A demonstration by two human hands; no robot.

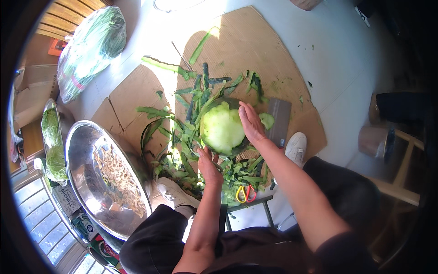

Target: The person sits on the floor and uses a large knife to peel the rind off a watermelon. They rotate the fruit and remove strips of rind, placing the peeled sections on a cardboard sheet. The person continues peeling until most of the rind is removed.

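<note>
A large, partly peeled gourd [223,128], perhaps a winter melon, is between my two hands above the cardboard. Pale green flesh faces up, and dark green rind shows around its rim. My left hand [208,164] is against the gourd's lower left side, its fingers partly hidden beneath. On the right side, my right hand [251,122] presses with the palm and straight fingers. Strips of green peel [191,132] are heaped around and below it. To the right of my right hand lies a flat grey blade [280,116], apparently a cleaver, partly covered by my forearm.
Cardboard [246,37] covers the floor. Scissors [245,194] with red and yellow handles lie near my knees. At left stand a steel basin [77,164] holding pale dried pieces, cabbages [53,137] and a plastic bag of greens [94,51]. A wooden stool [393,188] is at right.
</note>
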